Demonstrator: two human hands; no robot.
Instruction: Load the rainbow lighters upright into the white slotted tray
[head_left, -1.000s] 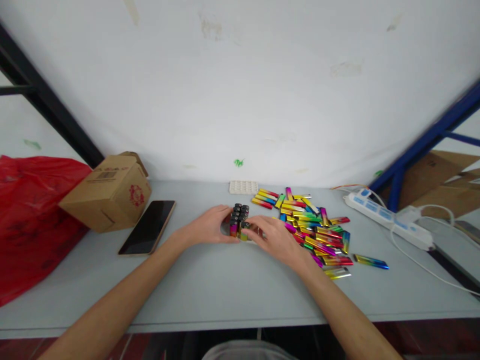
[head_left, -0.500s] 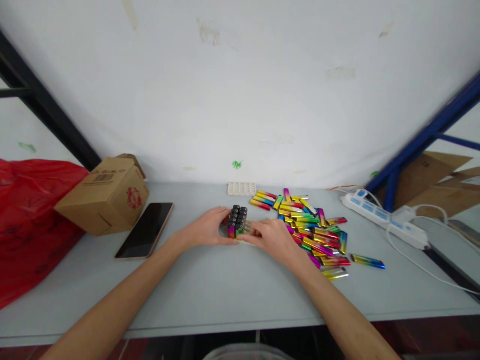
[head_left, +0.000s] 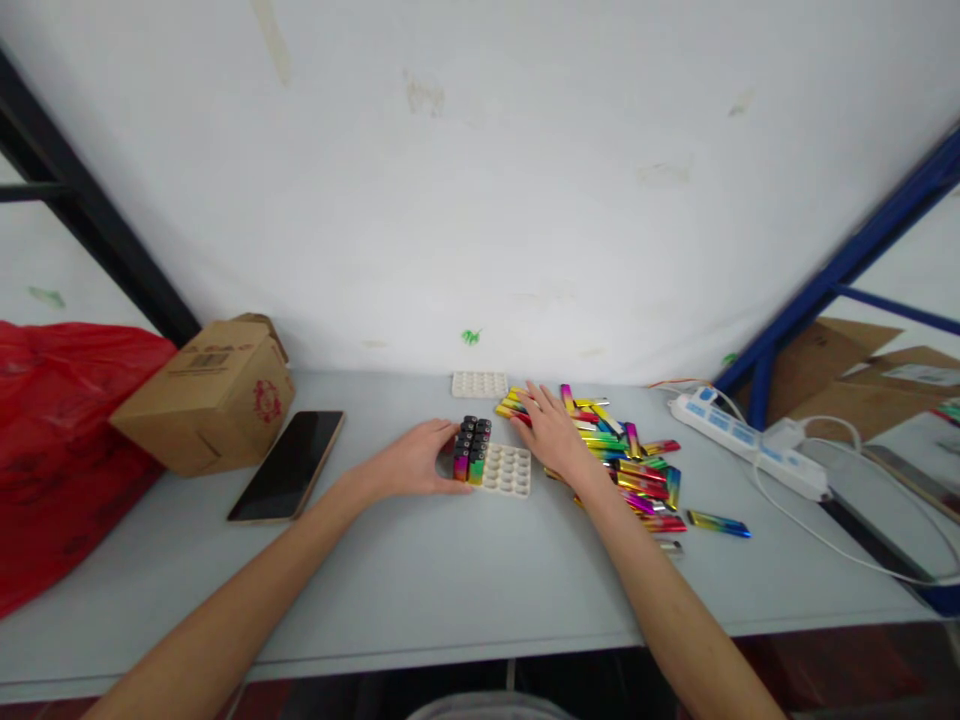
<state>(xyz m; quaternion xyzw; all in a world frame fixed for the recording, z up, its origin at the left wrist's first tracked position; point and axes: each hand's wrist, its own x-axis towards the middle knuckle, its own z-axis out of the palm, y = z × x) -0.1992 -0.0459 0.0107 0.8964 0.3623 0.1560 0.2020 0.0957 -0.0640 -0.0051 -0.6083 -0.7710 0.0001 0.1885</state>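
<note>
My left hand [head_left: 422, 458] is curved round the left side of two rows of upright, shiny coloured pieces with black tops, like lighters [head_left: 471, 450]. Its thumb is at the front and its fingers lie along the far side. They stand in the left part of a white tray [head_left: 508, 470] with rows of round holes, whose right part is bare. Over the upper left of a heap of shiny, flat, multicoloured lighter-like pieces [head_left: 645, 480] is my right hand [head_left: 551, 430], its fingers stretched out and apart. Nothing shows in its grasp.
A second white holed tray [head_left: 478, 384] lies by the wall. On the left are a phone [head_left: 289, 465], a cardboard box [head_left: 214, 395] and a red plastic bag [head_left: 67, 450]. To the right, a white power strip [head_left: 750, 440] with cables lies before a blue metal frame [head_left: 761, 380].
My right hand has left the tray and moved right and away from me to the heap, its fingers spreading. The tray's bare holes now show. My left hand stays at the black-topped lighters.
</note>
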